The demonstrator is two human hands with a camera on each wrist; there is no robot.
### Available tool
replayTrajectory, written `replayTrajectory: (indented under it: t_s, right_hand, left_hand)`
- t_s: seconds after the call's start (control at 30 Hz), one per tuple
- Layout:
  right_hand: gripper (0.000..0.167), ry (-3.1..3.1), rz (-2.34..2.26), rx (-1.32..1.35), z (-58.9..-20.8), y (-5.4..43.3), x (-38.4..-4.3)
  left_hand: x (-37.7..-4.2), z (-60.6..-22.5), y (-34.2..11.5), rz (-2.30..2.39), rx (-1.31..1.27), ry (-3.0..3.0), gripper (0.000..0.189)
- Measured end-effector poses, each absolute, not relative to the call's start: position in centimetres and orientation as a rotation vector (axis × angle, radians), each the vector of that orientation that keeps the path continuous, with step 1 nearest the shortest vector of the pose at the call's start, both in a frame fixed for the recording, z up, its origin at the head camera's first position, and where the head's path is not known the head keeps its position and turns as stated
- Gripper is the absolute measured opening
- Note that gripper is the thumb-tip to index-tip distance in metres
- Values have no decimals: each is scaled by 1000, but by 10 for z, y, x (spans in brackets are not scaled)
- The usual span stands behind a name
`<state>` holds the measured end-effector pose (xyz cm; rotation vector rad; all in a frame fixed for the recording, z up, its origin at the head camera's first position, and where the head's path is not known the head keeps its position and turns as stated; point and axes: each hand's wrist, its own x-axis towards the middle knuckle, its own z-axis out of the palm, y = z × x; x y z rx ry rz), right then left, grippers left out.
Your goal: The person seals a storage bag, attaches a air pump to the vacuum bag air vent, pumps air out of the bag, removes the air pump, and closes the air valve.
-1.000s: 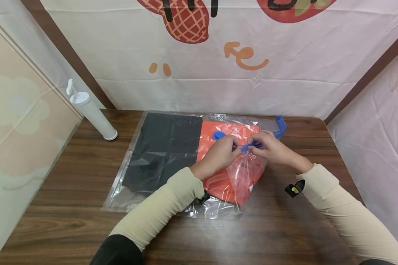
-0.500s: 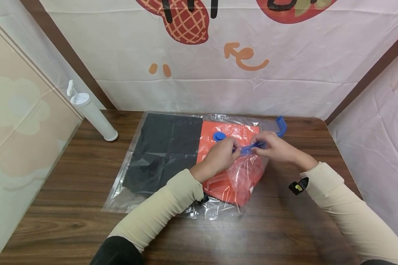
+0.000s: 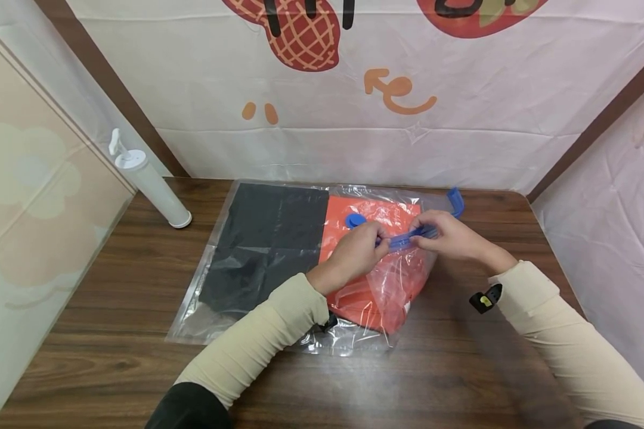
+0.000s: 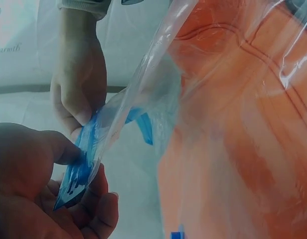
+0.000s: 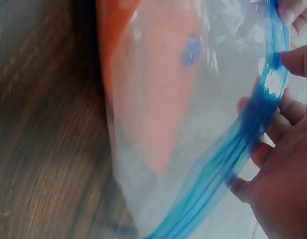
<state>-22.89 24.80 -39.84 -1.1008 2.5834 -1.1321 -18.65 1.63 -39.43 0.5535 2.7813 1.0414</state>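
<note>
A clear plastic vacuum storage bag (image 3: pixel 231 325) lies flat, with a folded dark cloth (image 3: pixel 271 238) and a folded orange-red cloth (image 3: pixel 354 304) inside. Its right end is lifted, and a blue zip seal (image 3: pixel 399 243) runs along that edge. My left hand (image 3: pixel 356 250) pinches the seal between thumb and fingers. Farther right along the same strip, my right hand (image 3: pixel 451 237) pinches it too; in the right wrist view the blue seal (image 5: pixel 213 174) passes between thumb and fingers. A round blue valve cap (image 3: pixel 355 220) sits on the bag just behind my left hand.
A white hand pump (image 3: pixel 152 187) with a handle on top stands at the back left of the brown wooden table (image 3: pixel 102 286). The blue far end of the seal (image 3: pixel 455 202) sticks up behind my right hand. A printed cloth wall (image 3: pixel 322 143) closes off the back.
My right hand has slid a little to the right along the blue seal, widening the gap between the hands. The left hand keeps its place.
</note>
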Motion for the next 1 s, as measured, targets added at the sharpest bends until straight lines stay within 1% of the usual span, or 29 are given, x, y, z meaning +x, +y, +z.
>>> replayTrajectory:
  t_s: [0.1, 0.47, 0.83, 1.0]
  right_hand:
    - [7, 2564, -1161, -1073, -397, 251, -229]
    - [9, 2642, -1104, -1145, -401, 251, -229]
    - [6, 2598, -1102, -964, -399, 257, -235]
    - [6, 2587, -1109, -986, -400, 260, -235]
  left_hand:
    - [-187, -394, 16, 1050, 545, 2779, 10]
    - [-187, -393, 16, 1050, 534, 2777, 10]
    - [-186, -394, 17, 1026, 533, 2780, 10]
    - [-185, -395, 17, 1022, 532, 2790, 10]
